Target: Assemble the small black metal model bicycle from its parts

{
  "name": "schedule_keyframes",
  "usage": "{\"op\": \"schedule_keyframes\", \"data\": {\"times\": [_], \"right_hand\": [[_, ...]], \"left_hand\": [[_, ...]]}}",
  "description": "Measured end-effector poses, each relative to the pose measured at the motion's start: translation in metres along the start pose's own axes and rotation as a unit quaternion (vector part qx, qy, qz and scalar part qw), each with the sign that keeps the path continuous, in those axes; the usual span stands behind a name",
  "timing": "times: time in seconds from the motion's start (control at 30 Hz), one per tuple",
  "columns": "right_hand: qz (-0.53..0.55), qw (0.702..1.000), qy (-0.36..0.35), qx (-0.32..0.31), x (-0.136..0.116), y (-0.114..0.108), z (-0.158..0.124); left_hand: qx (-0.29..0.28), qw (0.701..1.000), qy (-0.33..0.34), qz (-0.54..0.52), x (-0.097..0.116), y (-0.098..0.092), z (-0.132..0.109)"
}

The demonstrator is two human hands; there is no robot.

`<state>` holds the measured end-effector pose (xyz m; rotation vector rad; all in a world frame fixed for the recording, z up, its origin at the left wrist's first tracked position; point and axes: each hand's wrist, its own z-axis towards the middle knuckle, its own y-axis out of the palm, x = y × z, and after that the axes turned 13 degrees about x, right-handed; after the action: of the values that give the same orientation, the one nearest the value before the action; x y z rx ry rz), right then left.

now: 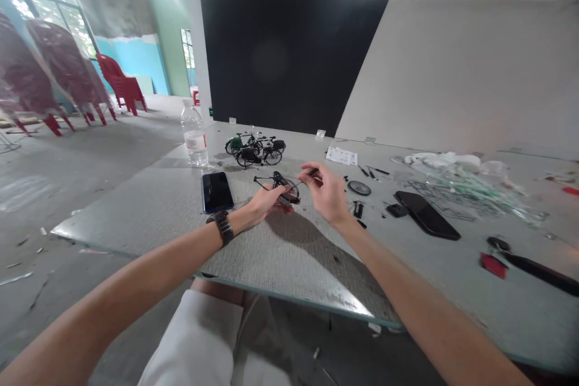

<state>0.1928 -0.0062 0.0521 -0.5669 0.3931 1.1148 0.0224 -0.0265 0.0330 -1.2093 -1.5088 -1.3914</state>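
Right fingers: on my right hand (326, 194), thumb and forefinger are pinched tight on a slim dark hand tool (312, 174), other fingers loosely curled
Left fingers: my left hand (266, 204) is curled closed around a small black metal miniature bicycle frame (281, 188)
Where it sits: held up between my hands, just above the flat grey table (136, 217)
Around it: green-and-black miniature bicycles (253, 149) beyond, a dark blue smartphone (218, 192) to the left, a round black disc (359, 188) to the right
Tip: imo keep that pinch short and both hands braced close so nothing slips
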Motion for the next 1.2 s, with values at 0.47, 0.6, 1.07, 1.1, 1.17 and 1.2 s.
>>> {"op": "schedule_keyframes", "data": {"times": [0.47,0.6,1.07,1.1,1.17,1.2], "right_hand": [[0.043,0.998,0.035,-0.034,0.01,0.002,0.001],[0.02,0.999,0.027,-0.012,0.007,0.002,0.001],[0.05,0.997,0.044,-0.027,0.005,0.004,-0.003],[0.041,0.998,0.041,-0.024,0.005,0.004,-0.004],[0.02,0.999,0.036,-0.019,0.005,0.005,-0.004],[0.018,0.999,0.035,-0.018,0.005,0.005,-0.004]], "left_hand": [[-0.003,0.998,-0.054,-0.043,-0.001,-0.005,0.007],[-0.002,0.998,-0.05,-0.042,-0.002,-0.004,0.008],[-0.009,0.998,-0.053,-0.026,0.001,-0.004,0.006],[-0.009,0.998,-0.053,-0.025,0.001,-0.004,0.006],[-0.009,0.998,-0.051,-0.024,0.001,-0.004,0.006],[-0.01,0.998,-0.05,-0.024,0.001,-0.004,0.006]]}}
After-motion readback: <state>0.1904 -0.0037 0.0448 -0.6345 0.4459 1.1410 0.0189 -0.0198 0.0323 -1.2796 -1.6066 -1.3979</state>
